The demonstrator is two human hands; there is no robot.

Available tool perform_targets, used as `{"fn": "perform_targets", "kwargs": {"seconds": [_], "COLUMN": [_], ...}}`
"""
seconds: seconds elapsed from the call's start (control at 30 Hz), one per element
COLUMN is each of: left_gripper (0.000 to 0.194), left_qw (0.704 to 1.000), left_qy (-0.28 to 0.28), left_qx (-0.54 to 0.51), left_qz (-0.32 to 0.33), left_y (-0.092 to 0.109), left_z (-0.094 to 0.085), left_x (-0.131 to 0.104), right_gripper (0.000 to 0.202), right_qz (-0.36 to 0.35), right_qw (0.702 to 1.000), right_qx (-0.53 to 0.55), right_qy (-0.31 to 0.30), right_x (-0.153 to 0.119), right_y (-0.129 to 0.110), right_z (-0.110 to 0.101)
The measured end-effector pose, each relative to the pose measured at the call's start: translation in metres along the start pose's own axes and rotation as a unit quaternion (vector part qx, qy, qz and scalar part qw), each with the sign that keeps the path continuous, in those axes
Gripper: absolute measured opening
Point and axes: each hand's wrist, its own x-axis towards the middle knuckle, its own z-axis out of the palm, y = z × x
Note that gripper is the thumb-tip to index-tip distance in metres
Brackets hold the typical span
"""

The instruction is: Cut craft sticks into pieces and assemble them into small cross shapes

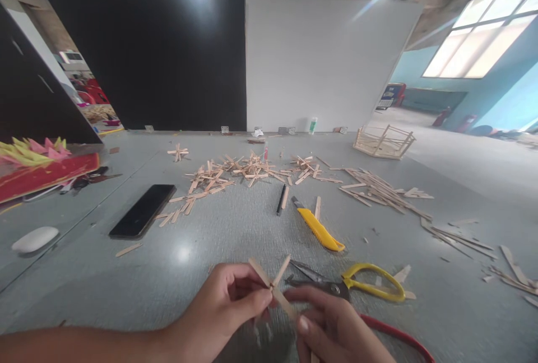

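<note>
My left hand point(235, 301) is closed, its thumb and fingers pinching small wooden craft sticks point(281, 298) crossed in an X shape, near where they cross. My right hand point(328, 321) is closed around the lower right end of one stick; its index finger lies along the stick. Beneath that hand, a second bit of wood shows at the bottom edge. Just beyond my right hand lie scissors point(353, 282) with a yellow handle, blades pointing left. A red curved handle point(397, 334) shows beside it, partly hidden by my hand.
A yellow utility knife point(321, 230) and a black pen point(281, 200) lie ahead. Loose sticks and star-shaped stick pieces point(252, 167) spread across the grey table. At left are a phone point(143, 211) and a white mouse point(35, 239). A stick frame point(384, 142) stands at far right.
</note>
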Motion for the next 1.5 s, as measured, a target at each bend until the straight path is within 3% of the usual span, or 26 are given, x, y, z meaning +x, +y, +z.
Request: {"fn": "perform_targets", "kwargs": {"seconds": [0.1,0.2,0.33,0.63,0.77,0.93,1.13,1.3,1.5], "left_gripper": [0.034,0.034,0.044,0.067,0.065,0.058,0.054,0.059,0.069], "left_qw": [0.999,0.998,0.996,0.986,0.979,0.980,0.981,0.980,0.995], "left_qy": [0.034,0.058,0.077,-0.109,-0.143,-0.126,-0.134,-0.139,-0.048], "left_qx": [0.018,0.020,0.031,0.099,0.112,0.125,0.120,0.112,0.046], "left_qz": [-0.003,-0.010,-0.024,-0.078,-0.088,-0.089,-0.075,-0.084,-0.071], "left_y": [0.005,0.007,0.006,-0.003,0.001,0.005,0.003,0.000,-0.006], "left_z": [0.000,-0.001,-0.003,-0.004,-0.004,-0.003,-0.003,-0.006,-0.003], "left_x": [-0.001,-0.003,-0.004,-0.009,-0.011,-0.013,-0.011,-0.009,-0.008], "right_gripper": [0.056,0.046,0.044,0.043,0.045,0.042,0.043,0.043,0.044], "right_qz": [-0.022,-0.104,-0.133,-0.100,-0.095,-0.095,-0.092,-0.077,-0.051], "right_qw": [0.996,0.981,0.973,0.980,0.981,0.985,0.990,0.991,0.993], "right_qx": [0.029,0.033,0.019,0.060,0.065,0.042,0.005,0.020,0.031], "right_qy": [0.084,0.159,0.190,0.161,0.159,0.135,0.111,0.111,0.100], "right_x": [0.001,0.002,0.001,0.002,-0.004,-0.008,-0.003,-0.003,-0.003], "right_y": [-0.005,-0.016,-0.027,-0.018,-0.022,-0.027,-0.016,-0.012,-0.009], "right_z": [-0.009,-0.021,-0.033,-0.030,-0.021,-0.012,-0.017,-0.013,-0.002]}}
